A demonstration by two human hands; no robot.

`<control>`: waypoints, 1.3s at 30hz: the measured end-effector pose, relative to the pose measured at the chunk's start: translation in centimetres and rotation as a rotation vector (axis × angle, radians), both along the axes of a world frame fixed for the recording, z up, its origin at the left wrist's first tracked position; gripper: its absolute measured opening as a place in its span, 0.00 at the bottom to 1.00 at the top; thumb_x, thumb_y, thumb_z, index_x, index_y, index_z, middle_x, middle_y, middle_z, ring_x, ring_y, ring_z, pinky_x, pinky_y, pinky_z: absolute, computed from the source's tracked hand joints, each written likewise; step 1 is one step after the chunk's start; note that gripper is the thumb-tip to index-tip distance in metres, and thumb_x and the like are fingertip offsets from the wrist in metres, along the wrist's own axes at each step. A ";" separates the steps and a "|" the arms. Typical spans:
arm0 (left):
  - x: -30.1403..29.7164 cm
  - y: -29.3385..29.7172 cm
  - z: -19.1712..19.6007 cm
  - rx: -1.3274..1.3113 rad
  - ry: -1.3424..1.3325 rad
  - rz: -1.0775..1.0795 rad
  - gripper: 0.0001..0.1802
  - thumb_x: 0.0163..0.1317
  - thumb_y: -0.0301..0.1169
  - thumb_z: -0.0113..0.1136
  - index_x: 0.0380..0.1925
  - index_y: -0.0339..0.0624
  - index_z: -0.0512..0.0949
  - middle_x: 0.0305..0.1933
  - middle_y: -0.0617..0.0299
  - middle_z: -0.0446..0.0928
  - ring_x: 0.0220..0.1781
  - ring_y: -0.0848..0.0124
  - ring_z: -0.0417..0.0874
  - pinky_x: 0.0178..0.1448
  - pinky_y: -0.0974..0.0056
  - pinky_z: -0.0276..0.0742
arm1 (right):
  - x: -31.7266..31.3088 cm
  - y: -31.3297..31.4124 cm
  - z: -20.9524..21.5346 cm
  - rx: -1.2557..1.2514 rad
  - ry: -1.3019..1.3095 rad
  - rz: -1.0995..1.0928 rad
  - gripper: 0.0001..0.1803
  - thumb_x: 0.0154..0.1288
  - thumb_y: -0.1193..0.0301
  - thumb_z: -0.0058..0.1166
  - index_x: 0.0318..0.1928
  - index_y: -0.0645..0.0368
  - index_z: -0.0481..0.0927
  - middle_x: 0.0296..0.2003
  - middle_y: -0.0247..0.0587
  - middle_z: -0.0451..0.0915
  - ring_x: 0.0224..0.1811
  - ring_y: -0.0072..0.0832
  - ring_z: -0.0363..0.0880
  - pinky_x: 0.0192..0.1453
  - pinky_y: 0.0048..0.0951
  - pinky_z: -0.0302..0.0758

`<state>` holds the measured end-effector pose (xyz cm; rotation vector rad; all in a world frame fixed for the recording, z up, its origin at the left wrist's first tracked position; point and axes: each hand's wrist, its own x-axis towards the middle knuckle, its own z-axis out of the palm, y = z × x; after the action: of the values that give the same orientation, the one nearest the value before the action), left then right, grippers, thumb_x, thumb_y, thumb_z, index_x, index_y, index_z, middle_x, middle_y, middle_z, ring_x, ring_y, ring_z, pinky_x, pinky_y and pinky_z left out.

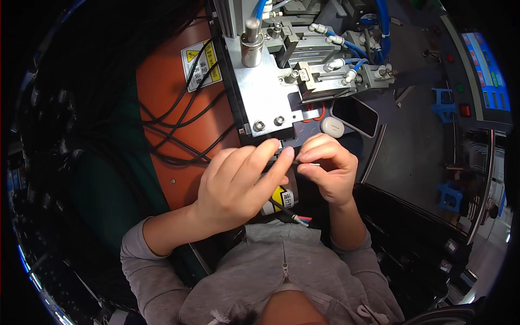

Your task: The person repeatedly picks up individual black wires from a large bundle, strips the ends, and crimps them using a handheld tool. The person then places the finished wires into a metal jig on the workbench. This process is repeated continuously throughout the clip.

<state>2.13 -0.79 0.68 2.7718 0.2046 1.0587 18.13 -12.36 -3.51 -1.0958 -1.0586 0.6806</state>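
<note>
My left hand (233, 181) is closed, thumb and fingers pressed together below the front edge of a metal machine plate (264, 100). A small white piece (280, 144) shows at its fingertips; the rest of what it grips is hidden. Close beside it on the right, my right hand (333, 165) pinches a thin dark strand (297, 161) with a pale bit by the thumb. Under my hands a black cable (279, 205) hangs toward my lap. Its stripped end shows several coloured wires (303, 220).
Pneumatic cylinders (319, 81) with blue air hoses (384, 27) stand beyond my hands. A phone (355, 116) and a round white case (332, 127) lie right of the plate. Black cables (173, 127) cross an orange surface (154, 81) at left. A lit screen (486, 70) is far right.
</note>
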 end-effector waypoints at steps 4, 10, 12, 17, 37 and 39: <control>-0.5 -0.3 -1.2 -0.282 0.101 -0.085 0.12 0.55 0.29 0.61 0.39 0.37 0.80 0.27 0.64 0.70 0.25 0.73 0.77 0.24 0.69 0.71 | -2.0 0.2 1.9 -0.053 -0.001 -0.160 0.17 0.47 0.82 0.69 0.40 0.64 0.80 0.34 0.41 0.81 0.36 0.27 0.80 0.40 0.25 0.75; -0.6 0.1 0.0 -0.426 0.058 -0.057 0.11 0.46 0.25 0.68 0.31 0.38 0.79 0.24 0.63 0.68 0.21 0.69 0.75 0.21 0.65 0.68 | -2.2 1.5 2.3 0.144 -0.703 -0.435 0.16 0.46 0.78 0.70 0.37 0.64 0.81 0.32 0.40 0.80 0.32 0.34 0.78 0.38 0.29 0.76; -0.5 0.2 -0.2 -0.422 0.020 -0.055 0.10 0.47 0.25 0.68 0.29 0.39 0.78 0.23 0.63 0.68 0.21 0.69 0.74 0.21 0.65 0.68 | -2.2 1.5 2.1 0.105 -0.705 -0.398 0.13 0.47 0.77 0.70 0.35 0.63 0.82 0.31 0.40 0.80 0.32 0.33 0.78 0.38 0.29 0.75; -0.5 0.2 -0.2 -0.386 0.011 -0.056 0.09 0.46 0.25 0.68 0.26 0.39 0.76 0.23 0.63 0.66 0.20 0.69 0.73 0.21 0.66 0.67 | -2.6 1.7 2.3 -0.069 -0.101 -0.201 0.08 0.51 0.82 0.65 0.34 0.65 0.83 0.30 0.42 0.82 0.33 0.27 0.79 0.37 0.27 0.74; -0.2 -0.2 -1.3 -0.259 0.109 -0.009 0.08 0.43 0.26 0.61 0.23 0.45 0.71 0.25 0.66 0.63 0.21 0.74 0.70 0.19 0.69 0.65 | -3.0 1.1 1.4 -0.103 -0.514 -0.378 0.08 0.51 0.82 0.62 0.29 0.62 0.75 0.24 0.41 0.74 0.28 0.33 0.72 0.32 0.30 0.68; -0.4 -0.2 -1.4 -0.245 0.133 0.019 0.09 0.42 0.26 0.60 0.24 0.45 0.71 0.25 0.66 0.63 0.21 0.74 0.70 0.19 0.68 0.65 | -3.3 1.4 1.5 -0.058 -0.696 -0.416 0.09 0.50 0.81 0.63 0.28 0.61 0.75 0.24 0.42 0.73 0.27 0.36 0.71 0.31 0.32 0.67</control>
<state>1.74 -1.00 -0.73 2.6223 0.3534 0.7934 14.85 -10.94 -2.03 -1.6002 -1.3316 -0.0235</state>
